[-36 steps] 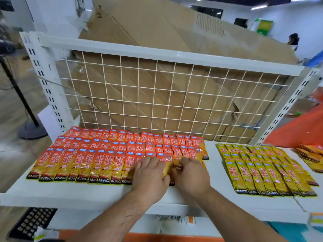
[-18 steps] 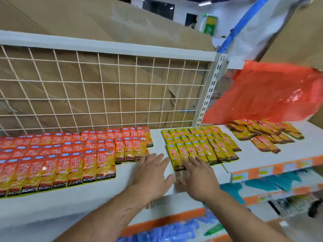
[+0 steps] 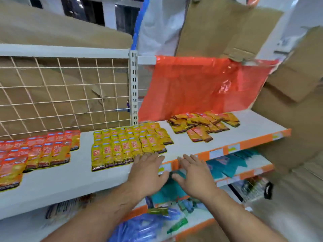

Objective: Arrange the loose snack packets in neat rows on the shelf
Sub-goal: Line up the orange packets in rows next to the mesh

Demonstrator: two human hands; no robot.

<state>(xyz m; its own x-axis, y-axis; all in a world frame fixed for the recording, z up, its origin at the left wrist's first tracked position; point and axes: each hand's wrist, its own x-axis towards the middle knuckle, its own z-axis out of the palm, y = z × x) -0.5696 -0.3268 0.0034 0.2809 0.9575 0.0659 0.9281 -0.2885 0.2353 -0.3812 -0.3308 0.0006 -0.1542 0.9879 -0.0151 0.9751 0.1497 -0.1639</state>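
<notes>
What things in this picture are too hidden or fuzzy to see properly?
All in the head view:
1. The red packets: rows cut off by the left edge.
2. The yellow packets: print too blurred to read.
3. The teal packets on the lower shelf: blurred, partly covered by the left hand and right hand.
4. Behind the loose packet pile: screened by the orange plastic sheet.

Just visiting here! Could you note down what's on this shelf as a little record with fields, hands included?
Shelf: white shelf, wire grid behind its left part
Left: red packets in rows
Middle: yellow packets in rows
Right: loose pile, jumbled, before a red plastic sheet
Left hand: open, empty, fingertips by the yellow packets' front corner
Right hand: open, empty, over the shelf's front edge
</notes>
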